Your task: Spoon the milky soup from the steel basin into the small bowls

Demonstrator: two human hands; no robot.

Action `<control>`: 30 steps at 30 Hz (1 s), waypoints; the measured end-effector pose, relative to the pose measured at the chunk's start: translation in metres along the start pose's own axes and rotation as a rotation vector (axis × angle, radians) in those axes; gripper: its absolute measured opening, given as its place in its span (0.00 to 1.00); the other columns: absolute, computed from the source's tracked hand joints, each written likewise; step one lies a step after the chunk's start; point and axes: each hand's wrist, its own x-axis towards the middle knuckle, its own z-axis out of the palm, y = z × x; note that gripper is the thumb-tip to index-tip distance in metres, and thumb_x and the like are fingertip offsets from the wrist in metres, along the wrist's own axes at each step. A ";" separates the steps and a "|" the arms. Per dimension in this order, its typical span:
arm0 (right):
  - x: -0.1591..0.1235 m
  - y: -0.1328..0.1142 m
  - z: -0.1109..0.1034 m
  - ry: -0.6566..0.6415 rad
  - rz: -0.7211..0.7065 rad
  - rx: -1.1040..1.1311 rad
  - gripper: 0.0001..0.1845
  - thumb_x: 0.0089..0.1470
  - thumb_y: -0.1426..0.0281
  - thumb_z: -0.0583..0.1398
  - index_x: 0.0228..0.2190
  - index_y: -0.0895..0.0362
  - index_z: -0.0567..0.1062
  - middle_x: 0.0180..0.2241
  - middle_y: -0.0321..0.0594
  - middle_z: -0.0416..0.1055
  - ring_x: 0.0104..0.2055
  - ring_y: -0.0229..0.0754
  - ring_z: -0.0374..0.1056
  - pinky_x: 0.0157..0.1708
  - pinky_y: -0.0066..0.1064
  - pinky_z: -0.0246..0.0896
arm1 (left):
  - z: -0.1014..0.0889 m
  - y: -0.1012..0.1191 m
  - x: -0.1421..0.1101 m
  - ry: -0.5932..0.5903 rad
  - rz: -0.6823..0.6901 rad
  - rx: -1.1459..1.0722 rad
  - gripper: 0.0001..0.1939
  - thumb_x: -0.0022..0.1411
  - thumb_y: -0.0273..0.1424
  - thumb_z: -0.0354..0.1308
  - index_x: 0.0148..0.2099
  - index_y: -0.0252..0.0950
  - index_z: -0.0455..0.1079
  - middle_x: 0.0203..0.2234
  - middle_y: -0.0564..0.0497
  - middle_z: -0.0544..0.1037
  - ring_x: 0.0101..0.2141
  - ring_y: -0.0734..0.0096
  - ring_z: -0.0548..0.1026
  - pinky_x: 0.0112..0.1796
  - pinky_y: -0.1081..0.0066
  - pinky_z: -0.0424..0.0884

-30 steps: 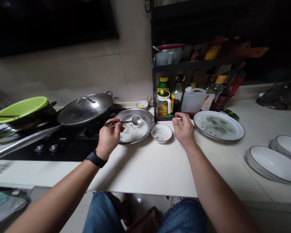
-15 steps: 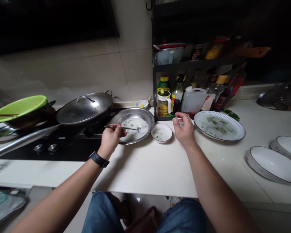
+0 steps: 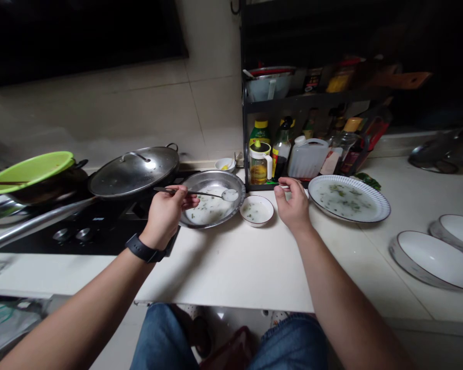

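Observation:
My left hand point(image 3: 164, 209) grips the dark handle of a metal spoon point(image 3: 229, 195). The spoon's bowl holds whitish liquid and hangs over the right side of a steel basin point(image 3: 237, 180). Inside that basin is a pale soup point(image 3: 208, 210) with green bits. Just right of it stands a small white bowl point(image 3: 257, 223) with a little of the same soup. My right hand point(image 3: 293, 205) is between the small bowl and a wide ribbed plate point(image 3: 384, 205) of soup. Its fingers curl toward the thumb; what they hold, if anything, I cannot make out.
A lidded wok point(image 3: 139, 169) and a green basin point(image 3: 34, 172) on a dark pot sit over the black stove point(image 3: 100, 221). Behind stands a black rack point(image 3: 250, 103) with bottles and an oil jug point(image 3: 259, 164). Two white bowls point(image 3: 435, 257) are at right.
My left hand has drawn back a little to the left. The spoon's bowl has risen out of the soup, carrying liquid. My right hand stays in place.

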 end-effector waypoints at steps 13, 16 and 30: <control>0.001 0.000 -0.001 0.004 0.008 0.002 0.16 0.66 0.56 0.58 0.46 0.55 0.75 0.45 0.51 0.77 0.46 0.52 0.74 0.43 0.45 0.74 | 0.040 0.000 -0.028 -0.182 0.034 0.021 0.14 0.63 0.38 0.65 0.42 0.34 0.68 0.26 0.48 0.80 0.28 0.61 0.83 0.35 0.60 0.83; 0.001 0.001 -0.002 0.006 0.002 0.008 0.16 0.66 0.57 0.58 0.46 0.55 0.75 0.46 0.51 0.77 0.46 0.51 0.74 0.43 0.44 0.74 | 0.045 -0.008 -0.040 -0.251 0.113 0.120 0.18 0.64 0.43 0.65 0.45 0.34 0.68 0.28 0.48 0.81 0.29 0.61 0.83 0.34 0.61 0.82; 0.001 0.000 -0.001 -0.002 0.022 -0.012 0.19 0.66 0.54 0.57 0.46 0.55 0.75 0.46 0.51 0.78 0.47 0.51 0.75 0.43 0.45 0.74 | 0.012 -0.017 -0.058 -0.489 0.626 0.502 0.10 0.64 0.32 0.64 0.47 0.39 0.79 0.41 0.40 0.85 0.43 0.56 0.83 0.49 0.60 0.78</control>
